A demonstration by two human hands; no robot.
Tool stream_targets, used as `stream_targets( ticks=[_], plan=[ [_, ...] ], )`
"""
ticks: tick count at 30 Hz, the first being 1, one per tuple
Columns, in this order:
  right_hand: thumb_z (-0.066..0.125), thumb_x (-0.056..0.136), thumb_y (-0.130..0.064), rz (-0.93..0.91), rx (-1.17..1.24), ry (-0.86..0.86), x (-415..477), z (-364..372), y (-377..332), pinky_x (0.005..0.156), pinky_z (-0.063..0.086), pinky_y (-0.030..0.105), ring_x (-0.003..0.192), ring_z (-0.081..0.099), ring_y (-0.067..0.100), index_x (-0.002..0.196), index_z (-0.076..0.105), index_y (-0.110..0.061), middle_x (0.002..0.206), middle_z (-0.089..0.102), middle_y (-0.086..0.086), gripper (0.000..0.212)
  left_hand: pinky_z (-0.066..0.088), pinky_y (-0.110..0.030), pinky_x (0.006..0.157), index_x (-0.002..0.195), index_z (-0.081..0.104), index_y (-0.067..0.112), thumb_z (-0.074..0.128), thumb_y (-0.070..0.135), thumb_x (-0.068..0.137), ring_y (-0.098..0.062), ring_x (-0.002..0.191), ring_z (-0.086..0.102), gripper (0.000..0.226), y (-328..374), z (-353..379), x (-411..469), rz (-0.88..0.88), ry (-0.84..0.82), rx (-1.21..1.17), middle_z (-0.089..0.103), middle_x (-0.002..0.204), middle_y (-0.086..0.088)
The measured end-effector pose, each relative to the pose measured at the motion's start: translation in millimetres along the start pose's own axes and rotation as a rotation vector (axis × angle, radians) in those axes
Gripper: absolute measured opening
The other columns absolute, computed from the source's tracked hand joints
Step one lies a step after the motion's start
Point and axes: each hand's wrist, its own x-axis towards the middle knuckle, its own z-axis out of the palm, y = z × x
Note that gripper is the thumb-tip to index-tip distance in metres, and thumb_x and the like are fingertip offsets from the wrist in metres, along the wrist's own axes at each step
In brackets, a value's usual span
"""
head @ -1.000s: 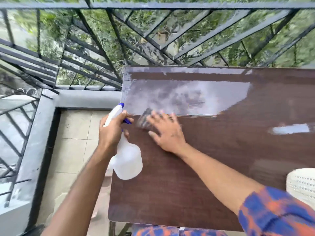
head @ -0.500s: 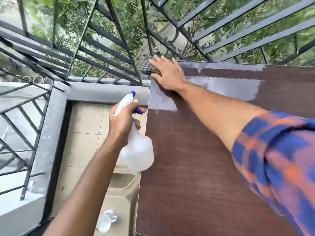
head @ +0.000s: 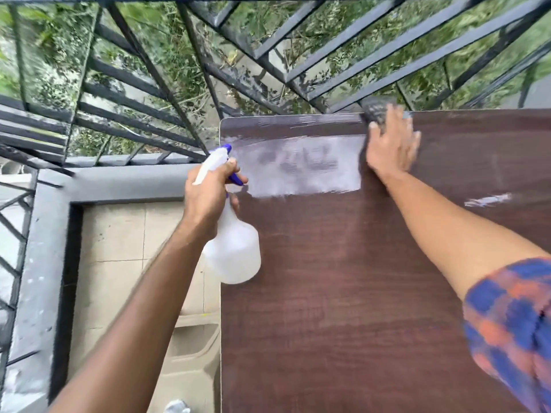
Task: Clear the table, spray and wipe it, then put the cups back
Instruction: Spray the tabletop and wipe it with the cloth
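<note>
Head cam, looking straight down at a dark brown wood-grain table (head: 372, 293) pushed up against a black railing (head: 268, 70) on a balcony. Green leaves show through the bars.

The right hand (head: 390, 147) is flat on the table at the far edge, fingers spread, pressing down on a dark cloth (head: 376, 108). Only the cloth's far end sticks out past the fingertips, right at the table's far edge, and it's pretty blurred. A plaid blue and orange sleeve (head: 510, 320) is bunched up on that arm at the near right.

To the left of that hand there's a shiny wet patch (head: 301, 168) across the far left part of the table, with a small wet streak (head: 489, 200) off to the right.

The left hand (head: 208, 198) is wrapped tight around the neck of a spray bottle (head: 234, 254), a cloudy white one with a blue trigger and nozzle tip. It's held in the air over the table's left edge, not touching the top, nozzle pointing far and a bit right.

Left of the table you see beige floor tiles (head: 119, 234) and a grey ledge (head: 125, 183) under the railing. A small pale thing sits on the floor at the near edge, too cut off to tell what it is. No cups that I can see anywhere.
</note>
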Motion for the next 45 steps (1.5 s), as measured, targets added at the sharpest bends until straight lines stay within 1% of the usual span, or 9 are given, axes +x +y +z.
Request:
stream_targets(
  ticks=[5, 10, 13, 21, 24, 30, 35, 39, 45],
  plan=[
    [0.036, 0.104, -0.043, 0.263, 0.058, 0.023, 17.2, -20.0, 40.4, 0.124, 0.007, 0.052, 0.155, 0.012, 0.02, 0.16, 0.021, -0.027, 0.168, 0.015, -0.004, 0.06, 0.036, -0.024, 0.042, 0.073, 0.063, 0.011, 0.059, 0.013, 0.096, -0.032, 0.067, 0.054, 0.024, -0.3, 31.1, -0.3, 0.017, -0.039, 0.03, 0.068, 0.063, -0.002],
    [0.047, 0.099, -0.045, -0.492, -0.015, -0.193, -44.7, 3.8, -16.3, 0.123, 0.017, 0.051, 0.151, 0.025, 0.021, 0.156, 0.032, -0.03, 0.165, 0.028, -0.003, 0.061, 0.036, -0.023, 0.043, 0.072, 0.064, 0.007, 0.059, 0.016, 0.096, -0.033, 0.065, 0.052, 0.026, -4.4, 83.3, -3.8, 0.006, -0.103, 0.106, 0.07, 0.066, -0.005],
    [0.042, 0.102, -0.049, -0.673, -0.033, -0.284, -38.4, -3.2, -1.8, 0.124, 0.012, 0.047, 0.153, 0.022, 0.017, 0.157, 0.03, -0.032, 0.165, 0.025, -0.008, 0.059, 0.035, -0.024, 0.04, 0.086, 0.066, 0.005, 0.059, 0.012, 0.095, -0.021, 0.05, 0.051, 0.014, -5.7, 124.1, -11.0, 0.01, -0.133, 0.089, 0.068, 0.068, -0.01],
    [0.039, 0.104, -0.045, 0.051, 0.015, -0.104, 114.7, -81.9, 178.3, 0.123, 0.01, 0.056, 0.154, 0.015, 0.027, 0.159, 0.023, -0.026, 0.167, 0.021, 0.002, 0.06, 0.036, -0.023, 0.041, 0.096, 0.069, 0.007, 0.06, 0.014, 0.095, -0.015, 0.041, 0.048, 0.011, -7.0, 207.3, -38.1, -0.011, -0.159, 0.084, 0.068, 0.076, -0.014],
    [0.036, 0.106, -0.044, 0.071, -0.029, -0.131, 127.5, -94.0, 215.8, 0.124, 0.01, 0.054, 0.155, 0.012, 0.026, 0.161, 0.017, -0.028, 0.168, 0.015, 0.0, 0.06, 0.037, -0.024, 0.043, 0.067, 0.065, 0.012, 0.06, 0.014, 0.094, -0.024, 0.047, 0.046, 0.028, -9.3, 221.3, -47.6, 0.006, -0.159, 0.106, 0.07, 0.068, -0.009],
    [0.041, 0.104, -0.042, 0.194, 0.074, -0.025, 79.7, -81.0, 195.1, 0.124, 0.004, 0.05, 0.155, 0.012, 0.02, 0.159, 0.023, -0.029, 0.168, 0.017, -0.004, 0.06, 0.037, -0.025, 0.043, 0.072, 0.066, 0.011, 0.059, 0.014, 0.094, -0.022, 0.052, 0.052, 0.023, -13.7, 233.5, -72.2, 0.002, -0.175, 0.134, 0.07, 0.073, -0.011],
    [0.044, 0.1, -0.046, -0.117, 0.086, -0.083, -30.0, -58.0, 163.2, 0.125, 0.005, 0.049, 0.154, 0.018, 0.018, 0.158, 0.028, -0.031, 0.166, 0.023, -0.004, 0.062, 0.035, -0.024, 0.043, 0.069, 0.066, 0.015, 0.058, 0.012, 0.094, -0.023, 0.068, 0.058, 0.027, -13.9, 226.0, -90.1, 0.009, -0.17, 0.116, 0.068, 0.067, -0.004],
    [0.048, 0.1, -0.047, -0.49, -0.007, -0.114, -119.3, -60.3, 201.3, 0.12, 0.024, 0.052, 0.148, 0.033, 0.019, 0.154, 0.039, -0.028, 0.16, 0.038, -0.004, 0.058, 0.035, -0.023, 0.044, 0.067, 0.07, 0.019, 0.059, 0.012, 0.095, -0.025, 0.072, 0.057, 0.031, -18.1, 214.4, -103.9, 0.0, -0.17, 0.113, 0.068, 0.066, -0.003],
    [0.042, 0.102, -0.044, 0.198, 0.012, 0.007, -51.5, -91.2, 263.0, 0.123, 0.014, 0.053, 0.153, 0.021, 0.024, 0.158, 0.029, -0.025, 0.166, 0.024, 0.0, 0.06, 0.037, -0.023, 0.045, 0.065, 0.069, 0.018, 0.059, 0.015, 0.096, -0.02, 0.052, 0.052, 0.032, -21.1, 184.9, -123.0, 0.014, -0.185, 0.131, 0.07, 0.076, -0.012]
  ],
)
